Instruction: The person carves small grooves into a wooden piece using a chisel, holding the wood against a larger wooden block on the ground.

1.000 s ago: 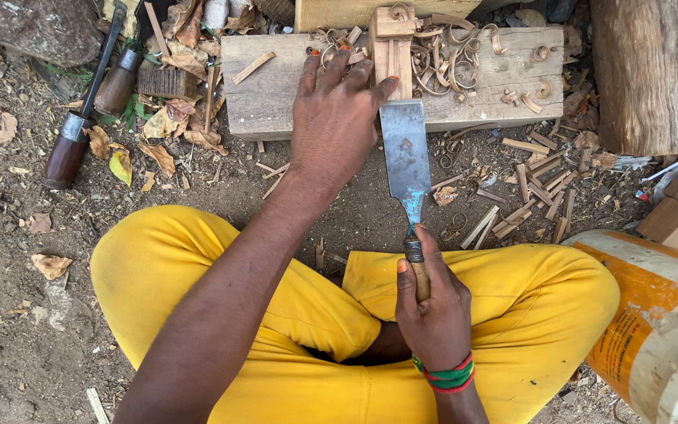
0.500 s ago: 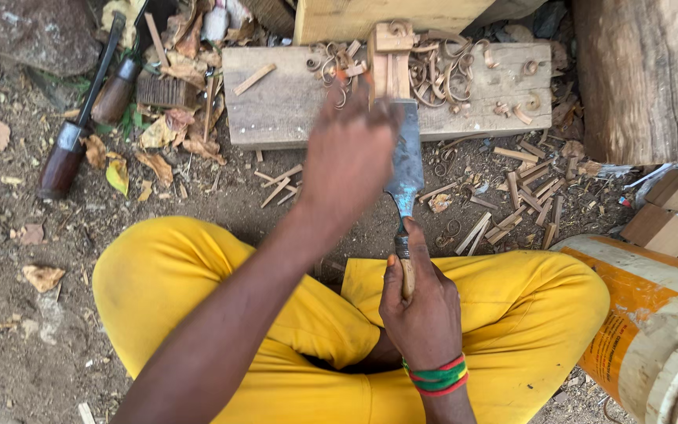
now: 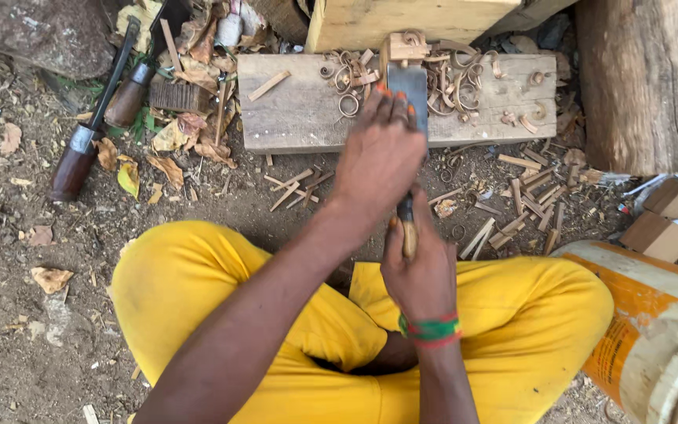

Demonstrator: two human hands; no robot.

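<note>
chisel [image 3: 406, 90] pushed forward onto plank [image 3: 300, 118], left hand [image 3: 378, 157] following
</note>
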